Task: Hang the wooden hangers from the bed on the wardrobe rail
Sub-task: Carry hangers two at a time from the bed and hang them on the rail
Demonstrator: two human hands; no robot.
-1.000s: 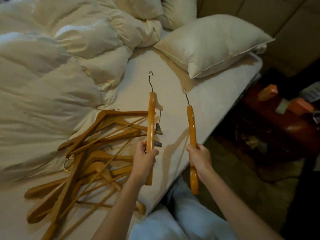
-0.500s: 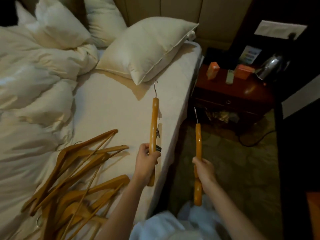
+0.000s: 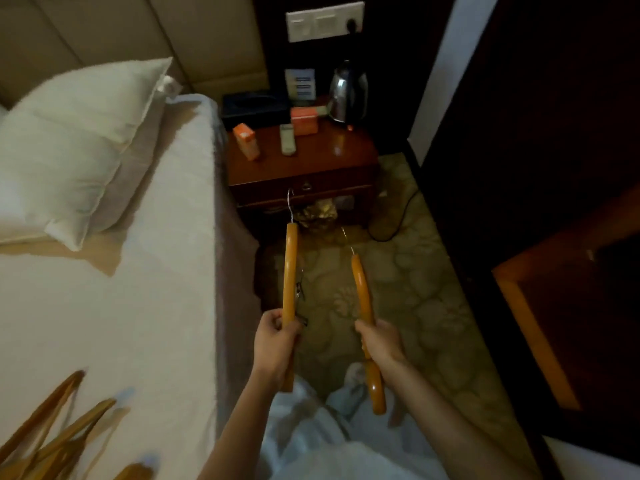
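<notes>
A dim bedroom: patterned carpet (image 3: 415,289) runs between the bed (image 3: 138,306) and dark furniture, and a nightstand (image 3: 346,161) at the far end carries a kettle (image 3: 348,95) and small boxes (image 3: 304,121). The left hand (image 3: 275,344) curls round a hanger (image 3: 289,268), held edge-on over the carpet just beside the bed's edge, hook pointing away (a metal clip (image 3: 299,292) dangles from it). The right hand (image 3: 381,341) grips a second hanger (image 3: 362,289) likewise, near the first but apart. A blurred pile (image 3: 62,434) of hangers lies on the bed's near corner. A pillow (image 3: 76,140) rests at its head.
</notes>
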